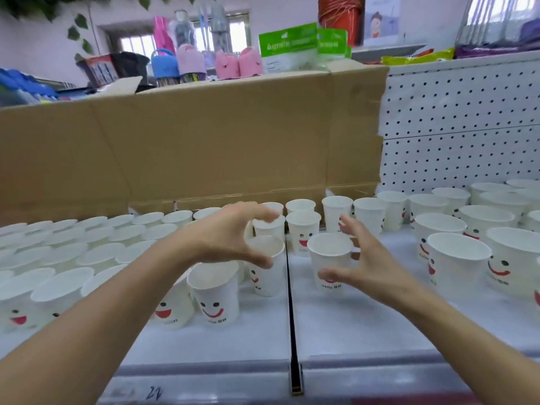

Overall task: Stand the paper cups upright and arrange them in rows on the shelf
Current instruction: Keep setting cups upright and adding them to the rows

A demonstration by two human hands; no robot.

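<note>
Many white paper cups with red smiley faces stand upright on the white shelf [350, 323]. My left hand [230, 232] is spread wide. Its thumb touches the front of one cup [270, 283] at the shelf's centre seam, and its fingers arch over the rim of the cup behind [270, 229]. My right hand [371, 261] holds another upright cup [328, 252] just right of the seam, thumb across its front and a finger behind its right side. Tight rows of cups [73, 258] fill the left part. Looser cups [455, 258] stand on the right.
A cardboard sheet [204, 141] stands against the back of the shelf, with white pegboard [461, 127] to its right. A dark seam [293, 317] splits the shelf into two panels. The shelf's front edge [380, 381] runs below my arms. Goods sit on the top shelf [204, 62].
</note>
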